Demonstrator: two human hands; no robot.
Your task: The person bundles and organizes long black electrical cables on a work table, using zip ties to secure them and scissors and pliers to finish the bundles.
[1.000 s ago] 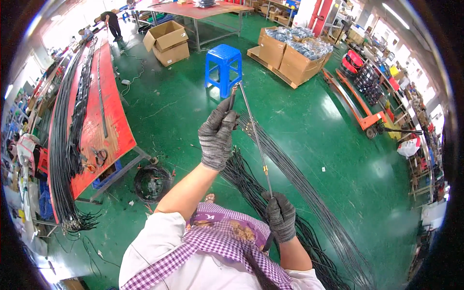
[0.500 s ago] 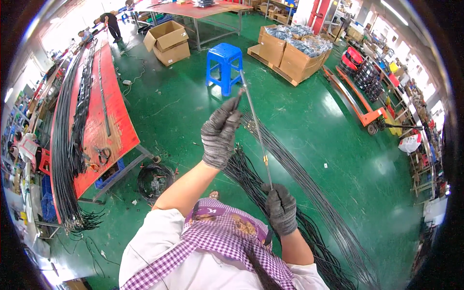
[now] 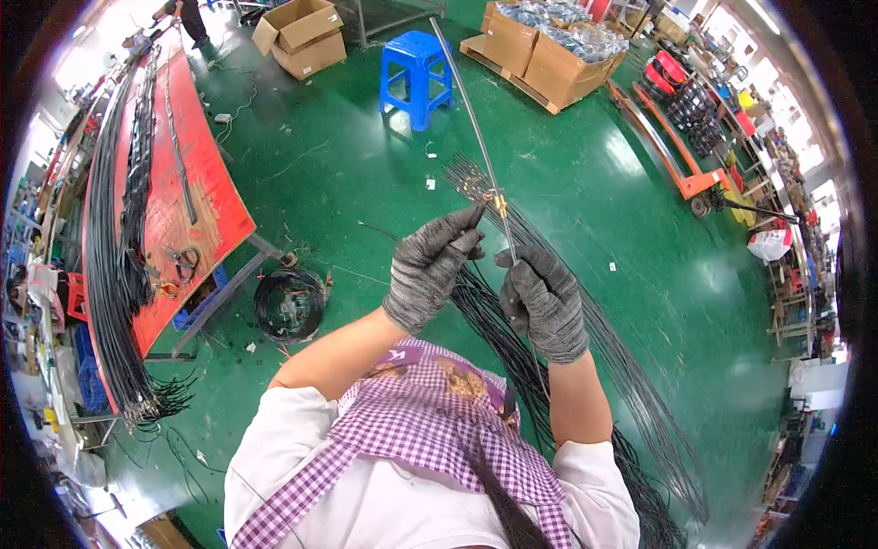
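Observation:
My left hand [image 3: 432,272], in a grey knit glove, is closed in a pinch beside the brass fitting [image 3: 500,203] of a long thin grey rod [image 3: 471,119]. A small coppery tip shows at its fingertips; what they pinch is too small to make out. My right hand [image 3: 547,306], gloved alike, is closed around the rod just below the fitting. The rod slants up and away toward the blue stool, and a thin tail hangs below my right hand. Beneath my hands, bundles of black cables [image 3: 631,384] lie on the green floor.
Left stands a red table [image 3: 210,188] bearing long black cables [image 3: 108,238] and scissors [image 3: 186,263]. A coil of black cable [image 3: 291,306] lies beside it. Ahead are a blue stool [image 3: 417,78] and cartons [image 3: 572,69] on a pallet; an orange pallet truck [image 3: 681,169] stands right.
My right hand has risen along the rod to just below the brass fitting. My left hand has come down beside the fitting. The rod's far end now reaches past the stool.

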